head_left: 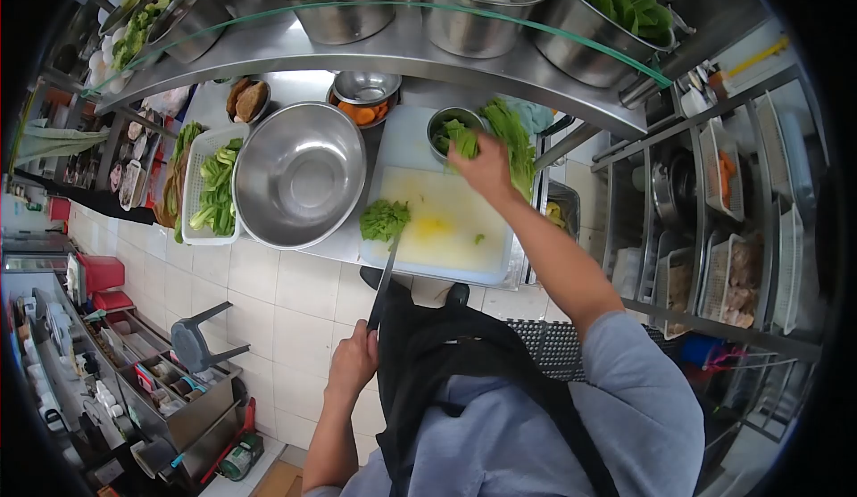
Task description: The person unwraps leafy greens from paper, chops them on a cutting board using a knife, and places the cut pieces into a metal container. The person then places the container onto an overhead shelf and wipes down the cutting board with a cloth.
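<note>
The right hand's [485, 167] fingers are drawn in narrow around a clump of cut greens [463, 141] at the small steel pot [434, 146]; the clump covers part of the pot's inside, and from here it seems to overlap leaves already in there. The left hand [356, 355] is closed round the knife [386, 286], hiding most of its handle. The long, thin blade's tip lies by a frilly green heap [385, 220] on the cutting board [446, 252]. That board is pale, smooth and yellow-stained. Long ruffled leaves [507, 131] lie right of the pot, and a wide, round steel bowl [302, 176] sits left of the board. Beige square tiles [295, 354] pave the floor behind the steel counter.
</note>
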The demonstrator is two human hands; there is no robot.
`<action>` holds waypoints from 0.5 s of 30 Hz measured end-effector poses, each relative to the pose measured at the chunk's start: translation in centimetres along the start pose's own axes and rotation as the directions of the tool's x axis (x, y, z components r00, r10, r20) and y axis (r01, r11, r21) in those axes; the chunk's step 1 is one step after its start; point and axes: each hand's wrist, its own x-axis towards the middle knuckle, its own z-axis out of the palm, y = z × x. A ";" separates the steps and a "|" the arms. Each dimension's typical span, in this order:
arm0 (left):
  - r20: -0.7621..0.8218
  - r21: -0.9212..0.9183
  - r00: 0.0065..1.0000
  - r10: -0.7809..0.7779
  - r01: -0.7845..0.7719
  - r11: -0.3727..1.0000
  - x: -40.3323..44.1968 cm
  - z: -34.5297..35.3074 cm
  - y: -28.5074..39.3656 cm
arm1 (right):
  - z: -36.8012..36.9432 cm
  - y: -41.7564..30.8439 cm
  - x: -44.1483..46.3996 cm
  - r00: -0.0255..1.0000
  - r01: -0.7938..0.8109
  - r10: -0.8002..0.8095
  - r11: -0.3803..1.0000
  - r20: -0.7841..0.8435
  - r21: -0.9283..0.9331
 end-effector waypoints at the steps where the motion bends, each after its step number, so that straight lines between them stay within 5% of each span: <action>1: -0.006 -0.023 1.000 0.018 -0.019 1.000 0.2 -0.1 0.1 | 0.1 -0.5 2.0 0.999 -0.001 0.001 1.000 -0.041 0.011; 4: -0.045 -0.074 0.997 0.061 -0.064 0.995 0.8 0.8 -0.7 | 1.9 2.3 4.9 0.969 -0.129 0.178 0.956 0.170 -0.264; 7: -0.064 -0.093 0.996 0.058 -0.064 0.994 0.8 0.5 -1.0 | 2.7 4.7 4.5 0.930 0.031 0.145 0.884 0.337 -0.466; 10: -0.039 -0.068 0.999 -0.031 0.028 0.997 0.6 -0.3 -1.0 | 1.2 3.8 5.6 0.861 -0.054 0.275 0.886 0.427 -0.461; 14: -0.133 0.025 0.976 -0.172 0.176 0.984 1.1 0.4 -1.7 | 0.2 -2.2 3.1 0.893 -0.076 0.254 0.898 0.371 -0.432; 15: -0.134 0.026 0.974 -0.182 0.187 0.982 1.4 0.7 -1.6 | 0.6 -2.8 1.3 0.843 -0.032 0.209 0.939 0.496 -0.342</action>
